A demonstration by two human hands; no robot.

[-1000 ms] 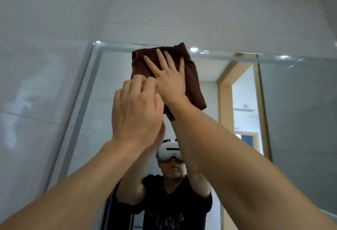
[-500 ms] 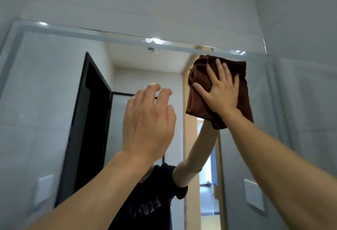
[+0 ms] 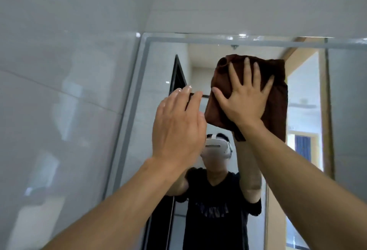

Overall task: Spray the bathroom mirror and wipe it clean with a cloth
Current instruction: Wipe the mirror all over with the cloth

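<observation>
Tiled bathroom, mirror (image 3: 158, 67) slick. Right hand (image 3: 245, 99) splayed flat, pressing soft cloth (image 3: 277, 99) (bunches easily); left hand (image 3: 176, 128) relaxed, empty, 9 o'clock of cloth.

The right hand (image 3: 245, 101) presses a folded brown cloth (image 3: 278, 99) flat against the bathroom mirror (image 3: 158, 110) near its top edge, fingers spread. The left hand (image 3: 176, 128) is raised just beside it, fingers relaxed, holding nothing. Grey wall tiles (image 3: 59, 71) surround the mirror.

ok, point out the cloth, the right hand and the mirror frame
cloth (image 3: 277, 99), head view, right-hand fold
right hand (image 3: 245, 103), head view, back of hand
mirror frame (image 3: 198, 40), head view, top edge
</observation>
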